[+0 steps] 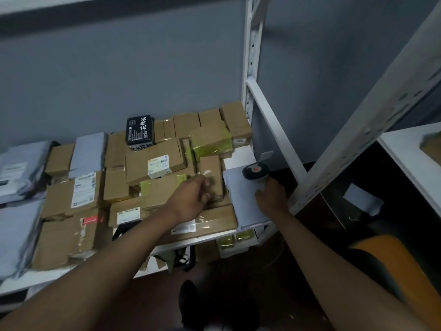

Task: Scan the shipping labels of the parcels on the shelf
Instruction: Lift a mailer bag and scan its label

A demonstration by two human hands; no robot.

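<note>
A white shelf [205, 237] carries several brown cardboard parcels, some with white shipping labels, such as one labelled box [157, 163] in the middle. My left hand [191, 199] reaches over the pile and grips the lower edge of a small upright brown box [211, 173]. My right hand [270, 194] holds a handheld barcode scanner [255, 170] with a black head, above a grey poly mailer [241, 201] at the shelf's right end. A black packet [139, 131] with white writing lies on top at the back.
Grey mailers [16, 173] are stacked at the left. White shelf uprights [250, 68] and a slanted rail [276, 130] stand at the right. A second white shelf [410, 158] is at the far right. More parcels sit below [233, 240]. Dark floor lies underneath.
</note>
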